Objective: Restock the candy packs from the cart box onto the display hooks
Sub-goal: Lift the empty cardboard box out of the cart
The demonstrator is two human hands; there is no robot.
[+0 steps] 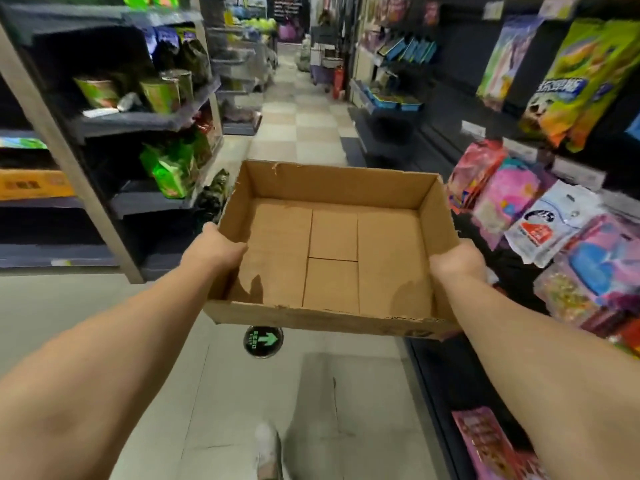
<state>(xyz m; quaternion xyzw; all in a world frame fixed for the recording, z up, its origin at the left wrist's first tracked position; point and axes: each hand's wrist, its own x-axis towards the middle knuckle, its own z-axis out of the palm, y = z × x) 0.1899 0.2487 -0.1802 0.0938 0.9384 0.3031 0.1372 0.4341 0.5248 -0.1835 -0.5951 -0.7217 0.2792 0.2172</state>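
Observation:
An open brown cardboard box [332, 251] is held in the air in front of me, and nothing lies inside it. My left hand [216, 249] grips its left wall, thumb inside the box. My right hand [457, 261] grips the right wall. To the right, candy packs [550, 226] in pink, white and blue hang on the dark display [519, 271]. Larger green and yellow packs [585, 81] hang higher on the same rack. No cart is in view.
Dark shelves with green snack bags [169, 168] and cans [162, 93] stand on the left. A tiled aisle [294, 129] runs ahead to more racks. A round green arrow sticker [263, 341] is on the floor below the box. My shoe [268, 448] shows at the bottom.

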